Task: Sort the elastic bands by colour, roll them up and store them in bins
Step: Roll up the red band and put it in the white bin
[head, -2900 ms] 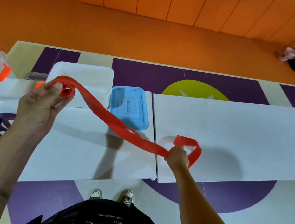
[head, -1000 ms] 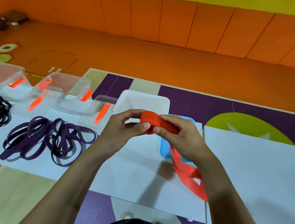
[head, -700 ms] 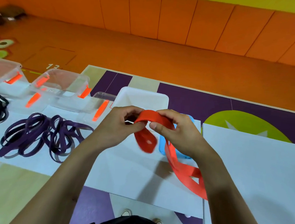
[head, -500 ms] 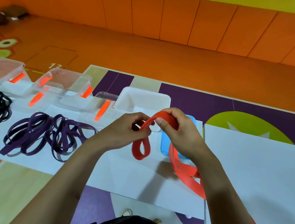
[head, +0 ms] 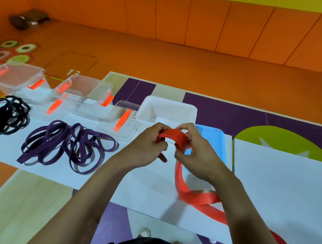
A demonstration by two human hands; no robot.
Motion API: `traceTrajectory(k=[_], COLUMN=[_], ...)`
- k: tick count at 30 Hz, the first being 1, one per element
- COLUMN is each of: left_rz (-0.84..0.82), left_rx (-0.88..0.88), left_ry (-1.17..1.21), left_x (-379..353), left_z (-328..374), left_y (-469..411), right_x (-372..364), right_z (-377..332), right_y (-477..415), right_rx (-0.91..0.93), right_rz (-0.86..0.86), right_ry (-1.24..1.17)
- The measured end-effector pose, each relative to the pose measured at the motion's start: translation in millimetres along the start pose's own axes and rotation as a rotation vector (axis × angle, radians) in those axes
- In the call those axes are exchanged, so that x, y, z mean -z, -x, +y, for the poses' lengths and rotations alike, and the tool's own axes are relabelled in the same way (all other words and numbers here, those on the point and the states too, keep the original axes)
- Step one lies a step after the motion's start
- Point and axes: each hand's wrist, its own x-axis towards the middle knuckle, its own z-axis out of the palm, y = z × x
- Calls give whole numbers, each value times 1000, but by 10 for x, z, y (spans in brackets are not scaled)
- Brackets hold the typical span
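Both hands meet above the white table [head: 286, 191], just in front of the white bin [head: 151, 109]. The left hand [head: 146, 146] has its fingers curled round one end of the red band [head: 173, 135], and the right hand [head: 198, 154] pinches the same band from the other side, thumb underneath and fingers over the top. Between them the band arches in a short, wide curve, held up off the table. From under the right hand the rest of it drops down, lies in a loose bend on the tabletop and runs on toward the near right edge, where it passes behind the right forearm and shows again as a curve low on the right. A blue lid [head: 216, 141] lies flat beside the white bin, partly hidden by the right hand. To the left, a heap of purple bands [head: 66, 144] is spread in tangled loops on the table, and further left a heap of black bands [head: 3, 115] sits at the picture's edge. Behind these heaps stand two clear bins [head: 84, 93] with orange clips, and a clear lid [head: 126, 124] with an orange clip rests between them and the white bin. The toes of two shoes [head: 143, 233] show on the floor below the near edge of the table
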Motion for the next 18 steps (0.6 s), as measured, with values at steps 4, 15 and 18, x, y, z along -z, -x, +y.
traceTrajectory(k=[4,15,18], left_rz=[63,87,-91], left_rx=[40,235,221], left_ry=[121,717,754], left_x=[-24,-90,29], left_z=[-3,65,49], left_y=[34,113,142], right_x=[-57,-107,-18], right_z=[-62,-134,-78], right_y=[31,23,49], right_rx=[83,213,209], right_rz=[34,97,55], right_ry=[-97,246,74])
